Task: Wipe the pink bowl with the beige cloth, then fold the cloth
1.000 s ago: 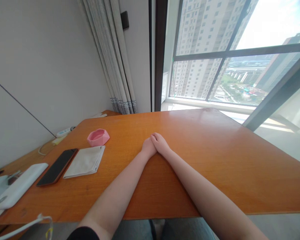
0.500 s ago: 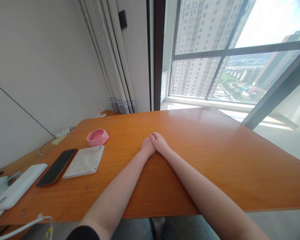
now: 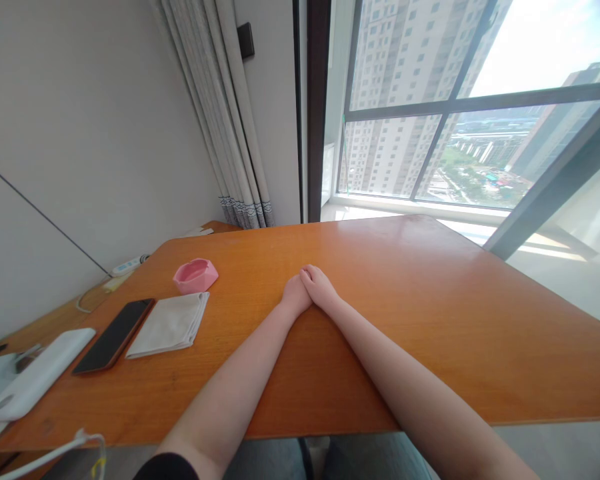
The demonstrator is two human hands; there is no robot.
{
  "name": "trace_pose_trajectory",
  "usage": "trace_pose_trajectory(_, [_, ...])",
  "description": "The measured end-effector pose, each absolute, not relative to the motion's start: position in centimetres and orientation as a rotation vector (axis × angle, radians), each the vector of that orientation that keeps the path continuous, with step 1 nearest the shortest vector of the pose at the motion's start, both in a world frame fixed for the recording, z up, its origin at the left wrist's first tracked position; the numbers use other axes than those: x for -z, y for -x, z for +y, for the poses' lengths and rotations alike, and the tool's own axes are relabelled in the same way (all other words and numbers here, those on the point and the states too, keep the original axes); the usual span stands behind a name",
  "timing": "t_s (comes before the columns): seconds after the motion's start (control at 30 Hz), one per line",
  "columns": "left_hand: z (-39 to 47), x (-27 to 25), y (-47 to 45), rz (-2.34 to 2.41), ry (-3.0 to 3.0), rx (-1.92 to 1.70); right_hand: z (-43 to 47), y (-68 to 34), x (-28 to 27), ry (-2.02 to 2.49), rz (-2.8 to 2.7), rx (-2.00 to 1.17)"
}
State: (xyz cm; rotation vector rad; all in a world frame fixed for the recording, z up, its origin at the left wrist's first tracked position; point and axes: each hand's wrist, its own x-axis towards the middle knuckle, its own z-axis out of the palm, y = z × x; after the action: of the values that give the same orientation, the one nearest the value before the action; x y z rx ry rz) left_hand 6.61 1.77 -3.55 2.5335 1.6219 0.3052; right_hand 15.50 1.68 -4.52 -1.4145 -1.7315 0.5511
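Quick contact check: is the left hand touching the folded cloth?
Apart. The head view plainly shows a stretch of bare wooden tabletop between the left hand and the folded cloth.

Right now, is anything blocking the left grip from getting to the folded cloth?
Nothing visible: just wooden tabletop lies between the left grip and the folded cloth. The pink dish sits past the cloth's far edge, off that path.

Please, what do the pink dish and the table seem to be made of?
Pink dish: matte-looking, with faceted walls; perhaps plastic or ceramic, I cannot tell which.
Table: probably wood or veneer, slightly glossy; grain lines show and daylight reflects.
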Motion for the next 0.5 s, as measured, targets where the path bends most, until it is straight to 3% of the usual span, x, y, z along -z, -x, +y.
trace_pose_trajectory(0.3, [1.9,2.8,-5.3,1.361,-2.546,-0.442,2.4,-16.3,4.8,1.38,-1.72,-0.533])
trace_pose_trajectory(0.5, [2.9,-0.7,2.4,1.518,-2.578,-1.109,2.5,-16.3,4.7,1.468,-1.782,-0.488])
